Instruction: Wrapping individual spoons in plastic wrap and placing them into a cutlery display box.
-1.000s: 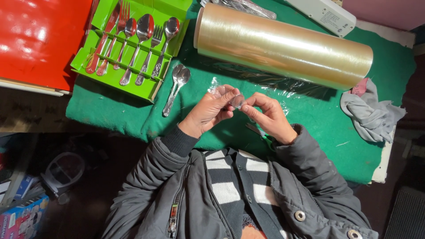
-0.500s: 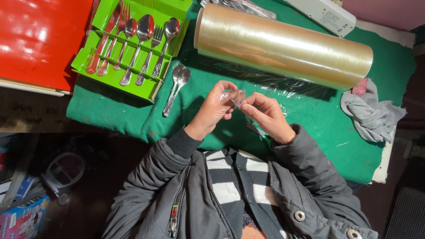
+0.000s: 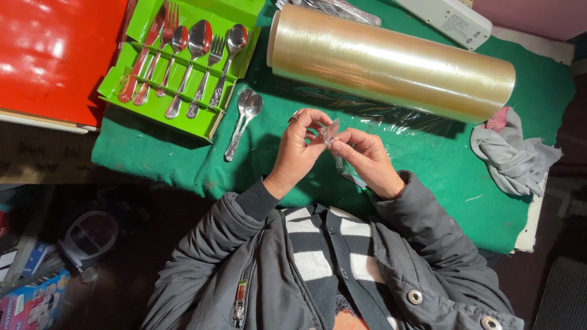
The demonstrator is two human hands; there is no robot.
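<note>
Both hands (image 3: pixel 333 153) stay pinching the clear wrapped piece (image 3: pixel 331 130), barely shifted.

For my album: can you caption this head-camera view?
Left hand and right hand pinch clear film over a green cloth, beside a wrap roll.

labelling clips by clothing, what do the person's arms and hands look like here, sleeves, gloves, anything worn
Both hands are bare, no gloves: left hand, right hand. Both arms wear a dark grey padded jacket; the left sleeve ends in a darker ribbed knit cuff, and the right sleeve reaches the wrist. The jacket hangs open, with round metal snaps on its front, over a black-and-white striped top.
</note>
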